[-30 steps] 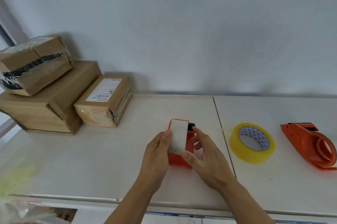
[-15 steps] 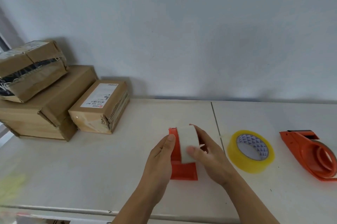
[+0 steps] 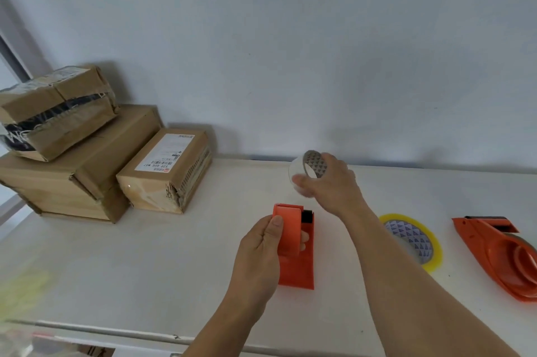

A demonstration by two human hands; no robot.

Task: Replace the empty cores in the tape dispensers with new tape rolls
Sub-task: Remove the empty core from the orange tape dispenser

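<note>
Your right hand (image 3: pixel 329 182) grips the empty core (image 3: pixel 308 171), thumb on its near side and fingers curled over the far rim, and holds it in the air above the far part of the white table (image 3: pixel 145 263), close to the wall (image 3: pixel 290 51). The core's patterned inside faces you; its outer band looks pale and slightly blurred.

Below and nearer to you, your left hand (image 3: pixel 261 252) clasps the orange dispenser (image 3: pixel 293 246) that stands on the table, thumb pressed against its left face and fingertips showing on the right side of the raised part. The dispenser's black cutter end points away from you, toward the core.

To the right, partly hidden behind your right forearm, the yellow tape roll (image 3: pixel 418 240) lies flat on the table. Beyond it, well apart, a second orange dispenser (image 3: pixel 499 255) lies on its side near the right edge of view.

Bare table stretches left of the held dispenser up to the cardboard boxes (image 3: pixel 87 159), which are stacked in the back left corner against the wall. The table's front edge runs just beneath your left forearm, and a seam in the tabletop passes behind your right arm.
</note>
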